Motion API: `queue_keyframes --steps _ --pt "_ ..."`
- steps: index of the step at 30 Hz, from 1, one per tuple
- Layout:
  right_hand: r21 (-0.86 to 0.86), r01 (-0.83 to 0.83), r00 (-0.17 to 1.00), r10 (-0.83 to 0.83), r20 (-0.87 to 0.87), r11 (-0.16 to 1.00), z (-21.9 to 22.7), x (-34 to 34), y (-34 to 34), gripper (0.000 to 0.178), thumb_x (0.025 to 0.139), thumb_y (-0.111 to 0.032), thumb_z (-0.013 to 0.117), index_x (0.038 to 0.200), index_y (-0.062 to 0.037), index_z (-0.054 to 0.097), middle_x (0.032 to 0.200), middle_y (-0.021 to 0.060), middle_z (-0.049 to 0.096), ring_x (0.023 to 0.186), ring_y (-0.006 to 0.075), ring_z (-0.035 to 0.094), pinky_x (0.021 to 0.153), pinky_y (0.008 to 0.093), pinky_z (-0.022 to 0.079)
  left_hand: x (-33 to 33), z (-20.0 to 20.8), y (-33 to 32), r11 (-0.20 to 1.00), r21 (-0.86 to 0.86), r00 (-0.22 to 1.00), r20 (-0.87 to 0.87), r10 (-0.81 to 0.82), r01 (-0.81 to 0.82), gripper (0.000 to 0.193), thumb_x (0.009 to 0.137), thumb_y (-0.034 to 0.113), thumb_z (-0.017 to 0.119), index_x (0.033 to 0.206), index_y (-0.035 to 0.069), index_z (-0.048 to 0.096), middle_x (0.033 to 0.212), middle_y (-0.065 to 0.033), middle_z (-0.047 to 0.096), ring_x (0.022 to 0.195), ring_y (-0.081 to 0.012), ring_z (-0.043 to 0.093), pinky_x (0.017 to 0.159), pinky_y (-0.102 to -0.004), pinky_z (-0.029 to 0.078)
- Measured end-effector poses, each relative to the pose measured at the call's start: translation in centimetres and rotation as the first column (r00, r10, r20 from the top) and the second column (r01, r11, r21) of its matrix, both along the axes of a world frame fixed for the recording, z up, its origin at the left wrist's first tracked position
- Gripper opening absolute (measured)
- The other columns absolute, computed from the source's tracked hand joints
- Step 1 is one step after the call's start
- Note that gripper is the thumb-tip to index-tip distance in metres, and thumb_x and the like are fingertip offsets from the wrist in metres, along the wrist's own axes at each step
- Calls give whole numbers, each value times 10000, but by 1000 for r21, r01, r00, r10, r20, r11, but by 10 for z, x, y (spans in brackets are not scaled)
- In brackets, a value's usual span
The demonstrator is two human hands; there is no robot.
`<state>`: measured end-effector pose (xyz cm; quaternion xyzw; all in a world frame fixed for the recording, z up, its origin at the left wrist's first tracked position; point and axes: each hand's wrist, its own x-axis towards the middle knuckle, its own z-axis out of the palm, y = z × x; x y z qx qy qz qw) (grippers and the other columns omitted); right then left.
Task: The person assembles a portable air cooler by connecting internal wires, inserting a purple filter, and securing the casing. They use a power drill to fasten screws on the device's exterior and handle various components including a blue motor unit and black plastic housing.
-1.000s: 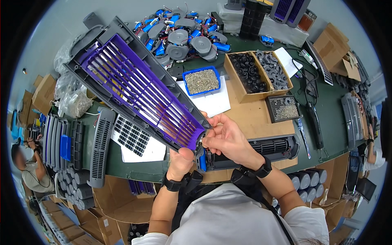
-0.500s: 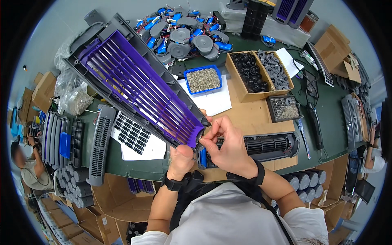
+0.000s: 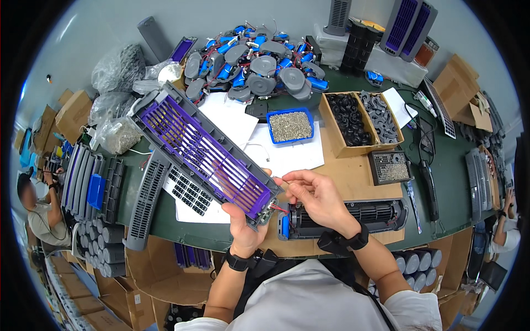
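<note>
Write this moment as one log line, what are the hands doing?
left hand: holds grey-purple grille housing by near end | right hand: fingertips at housing's end, wires | black roller fan: on table

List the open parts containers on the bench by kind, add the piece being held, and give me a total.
Blue tray of screws: 1
Cardboard box, two compartments of dark parts: 1
Black tray of small parts: 1
Grey-and-purple grille housing, gripped by the left hand: 1
Total: 4
</note>
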<state>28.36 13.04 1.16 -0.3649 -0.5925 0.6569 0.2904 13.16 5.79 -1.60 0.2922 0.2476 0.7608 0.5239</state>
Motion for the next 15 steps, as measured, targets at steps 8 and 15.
queue_keyframes --steps 8,15 --pt "26 152 960 -142 -241 988 5 10 -11 189 938 -57 635 1093 47 662 904 69 697 806 111 657 743 234 534 -1 1 1 994 -35 994 -36 99 -101 801 911 697 385 1468 125 329 1313 -171 534 1171 -334 583 979 -439 492" --pt "433 -19 998 -11 67 901 33 3 -28 118 857 -19 677 966 -4 720 832 100 685 726 161 665 623 279 498 4 8 4 996 -3 988 -125 87 -88 864 883 740 389 1455 94 338 1313 -158 529 1173 -309 580 983 -429 487"
